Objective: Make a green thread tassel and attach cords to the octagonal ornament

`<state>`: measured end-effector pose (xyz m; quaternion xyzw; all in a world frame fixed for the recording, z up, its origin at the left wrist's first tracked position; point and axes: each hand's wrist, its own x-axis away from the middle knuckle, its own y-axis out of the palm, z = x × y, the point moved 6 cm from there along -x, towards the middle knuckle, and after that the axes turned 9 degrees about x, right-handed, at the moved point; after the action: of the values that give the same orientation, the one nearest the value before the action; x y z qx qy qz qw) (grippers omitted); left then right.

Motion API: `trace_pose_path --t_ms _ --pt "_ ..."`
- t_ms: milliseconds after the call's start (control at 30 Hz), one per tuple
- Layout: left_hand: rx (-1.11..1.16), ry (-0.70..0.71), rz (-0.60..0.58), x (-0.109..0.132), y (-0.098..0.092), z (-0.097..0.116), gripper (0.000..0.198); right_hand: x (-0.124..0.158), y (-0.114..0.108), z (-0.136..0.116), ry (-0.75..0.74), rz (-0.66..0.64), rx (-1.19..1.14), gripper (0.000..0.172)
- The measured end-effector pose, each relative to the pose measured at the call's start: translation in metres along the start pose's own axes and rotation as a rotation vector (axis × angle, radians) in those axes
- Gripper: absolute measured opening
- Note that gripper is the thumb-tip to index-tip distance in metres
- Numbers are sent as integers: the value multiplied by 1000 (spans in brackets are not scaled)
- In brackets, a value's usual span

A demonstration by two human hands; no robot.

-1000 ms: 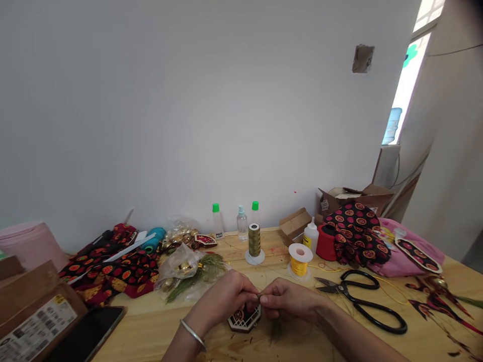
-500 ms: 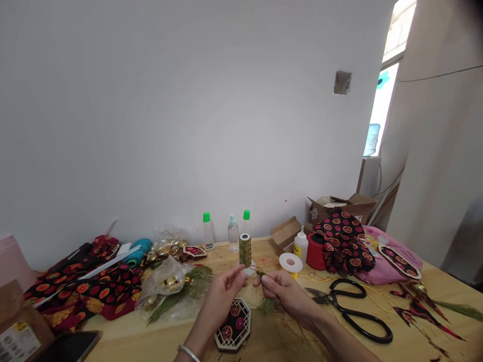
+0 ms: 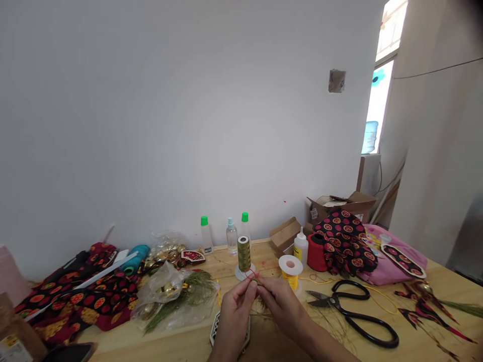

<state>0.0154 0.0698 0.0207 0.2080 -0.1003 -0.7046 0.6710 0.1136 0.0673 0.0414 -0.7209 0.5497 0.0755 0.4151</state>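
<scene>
My left hand (image 3: 238,305) and my right hand (image 3: 282,305) meet at the fingertips, both in a pinch. A thin red cord (image 3: 250,274) loops up above the fingers, held in my left hand. Olive-green tassel threads (image 3: 263,305) hang beneath my right fingers, which close on the tassel's top. Its upper end is mostly hidden. Below my left wrist lies an octagonal lattice-framed ornament (image 3: 215,329), largely covered by the arm. An olive thread spool (image 3: 244,255) stands upright just behind the hands, and a yellow cord spool (image 3: 290,274) is beside my right hand.
Black-handled scissors (image 3: 349,309) lie open to the right. Behind are a glue bottle (image 3: 301,247), a red thread cone (image 3: 316,254) and patterned fabric (image 3: 345,241). To the left are a plastic bag (image 3: 166,286) with gold bells, more green tassels (image 3: 198,284) and dark printed cloth (image 3: 101,301).
My hands have come together, the left moving right and the right slightly left. The red cord between them now forms a small loop. The view has shifted slightly.
</scene>
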Motion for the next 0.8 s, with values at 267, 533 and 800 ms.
trace_pose_path --t_ms 267,533,800 --pt "188 -95 41 4 4 -9 33 0 -2 0 -28 31 162 23" --pt "279 -34 34 8 8 -6 29 2 -1 -1 -66 58 210 22" --pt "186 -46 -31 6 8 -7 30 3 0 -4 -41 65 168 22"
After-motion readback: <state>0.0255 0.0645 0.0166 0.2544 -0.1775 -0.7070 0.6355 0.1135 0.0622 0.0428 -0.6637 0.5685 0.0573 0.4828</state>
